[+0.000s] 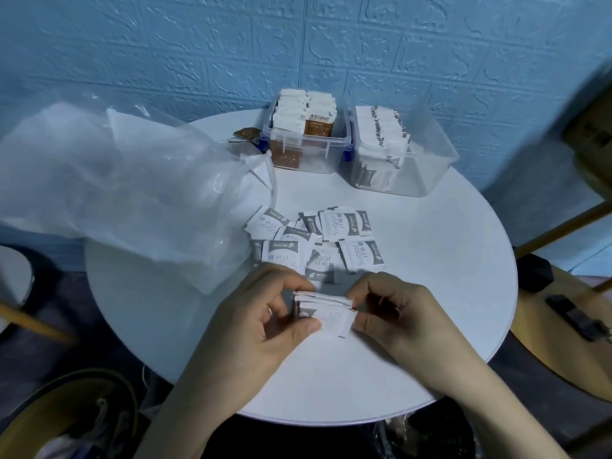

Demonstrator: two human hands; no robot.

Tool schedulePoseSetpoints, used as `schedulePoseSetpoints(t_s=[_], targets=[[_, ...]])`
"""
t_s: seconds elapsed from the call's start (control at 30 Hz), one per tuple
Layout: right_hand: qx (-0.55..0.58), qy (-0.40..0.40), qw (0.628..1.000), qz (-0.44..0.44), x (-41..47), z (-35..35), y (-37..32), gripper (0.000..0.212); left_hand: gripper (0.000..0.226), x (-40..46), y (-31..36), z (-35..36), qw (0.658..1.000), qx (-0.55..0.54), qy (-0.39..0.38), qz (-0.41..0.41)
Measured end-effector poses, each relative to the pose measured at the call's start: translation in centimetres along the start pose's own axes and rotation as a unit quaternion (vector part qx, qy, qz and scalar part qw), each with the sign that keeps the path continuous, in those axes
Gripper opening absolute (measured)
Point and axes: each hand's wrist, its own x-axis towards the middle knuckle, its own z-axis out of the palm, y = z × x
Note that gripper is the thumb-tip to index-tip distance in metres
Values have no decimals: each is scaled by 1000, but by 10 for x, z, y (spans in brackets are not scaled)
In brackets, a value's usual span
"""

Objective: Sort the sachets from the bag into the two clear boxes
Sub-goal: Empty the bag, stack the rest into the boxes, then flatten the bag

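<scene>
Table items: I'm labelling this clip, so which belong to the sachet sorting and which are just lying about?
Job:
stack of sugar sachets held by left hand and right hand
loose sugar sachets
plastic bag
left clear box
right clear box

Lying about:
wooden chair
blue wall

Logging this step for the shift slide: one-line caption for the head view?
Both hands, left and right, square a small stack of white sugar sachets above the round white table.

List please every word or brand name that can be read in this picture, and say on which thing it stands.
"Sugar": on the loose white sachets on the table.
"taikoo": on the brown sachet in the left clear box.
Partly readable "Sugar": on the sachets in the right clear box.
Grey-band print and the stack held by both hands: too blurred.
</scene>
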Motion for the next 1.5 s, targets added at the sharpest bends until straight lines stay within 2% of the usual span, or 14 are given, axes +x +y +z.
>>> schedulePoseSetpoints(t_s=[0.07,0.17,0.33,0.4,0.47,0.63,0.7,0.83,0.93,1.0,1.33,1.4,1.47,1.5], targets=[[1,-10,1000,8,6,-9,-3,12,33,-1,1,0,999,-24,-8,-20],[-61,82,994,27,24,-27,2,13,37,-2,1,0,999,-25,-15,-28],[-179,93,974,102,42,-27,4,56,39,-2,-2,1,1000,3,-20,-22],[-297,105,945,89,43,-16,2,67,38,-2,-3,1,1000,5,-17,-23],[-372,124,918,57,42,-7,1,60,37,-2,-3,1,1000,7,-16,-23],[-418,135,898,18,33,-7,-4,24,37,-3,-1,1,1000,-1,-15,-24],[-410,144,901,-4,28,-11,-3,21,37,-3,-1,1,1000,-3,-14,-25],[-320,168,932,-5,21,-25,6,43,36,-3,-1,1,1000,-10,-16,-23],[-200,165,966,5,17,-32,12,22,36,-3,-1,2,999,-17,-14,-26],[-174,181,968,-18,16,-30,13,9,36,-3,-1,2,999,-18,-12,-25],[-160,128,979,-21,9,-38,22,67,36,-2,0,1,999,-25,-12,-22],[-140,154,978,1,8,-40,19,55,36,-3,-1,1,1000,-22,-11,-15],[-170,140,974,57,12,-40,16,17,36,-2,-1,1,1000,-14,-8,-12],[-194,116,970,92,15,-40,16,25,36,-2,-1,2,1000,-10,-8,-12]])
